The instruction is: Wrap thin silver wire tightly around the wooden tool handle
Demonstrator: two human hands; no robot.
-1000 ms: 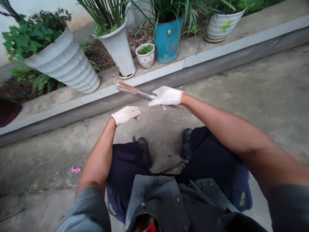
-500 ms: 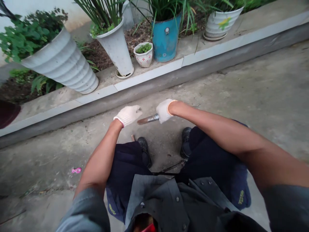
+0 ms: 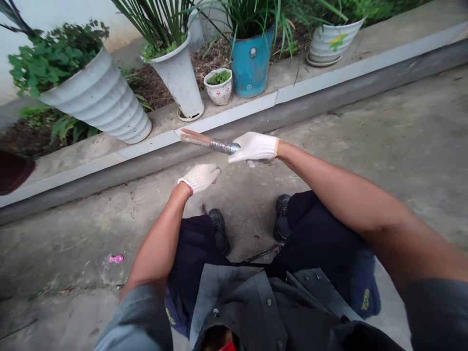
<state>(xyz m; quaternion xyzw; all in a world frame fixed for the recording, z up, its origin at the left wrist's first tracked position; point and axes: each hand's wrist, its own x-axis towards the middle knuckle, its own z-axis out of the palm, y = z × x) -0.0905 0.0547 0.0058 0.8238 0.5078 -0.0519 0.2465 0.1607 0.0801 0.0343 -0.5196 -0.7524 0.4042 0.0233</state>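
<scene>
My right hand [image 3: 256,146], in a white knitted glove, is closed round a wooden stick bound with shiny silver wire or tape [image 3: 199,139]. Its bare wooden end points left, above the ground in front of the low kerb; the other end is hidden in the glove. Lower and to the left is my left hand [image 3: 200,177], gloved too, with its fingers curled. A small reddish bit shows at its fingertips, too little to name. The two hands are apart.
Along the tiled kerb [image 3: 226,117] stand a ribbed white pot [image 3: 106,97], a tall white pot [image 3: 179,78], a small flowered pot [image 3: 219,91], a blue bucket [image 3: 251,66] and a white bowl planter [image 3: 334,44]. A pink object [image 3: 116,259] lies on the concrete at left.
My right hand has lifted the wire-bound stick up and away, turning it so its wooden end points up-left. My left hand has shifted slightly right, its fingers more curled.
</scene>
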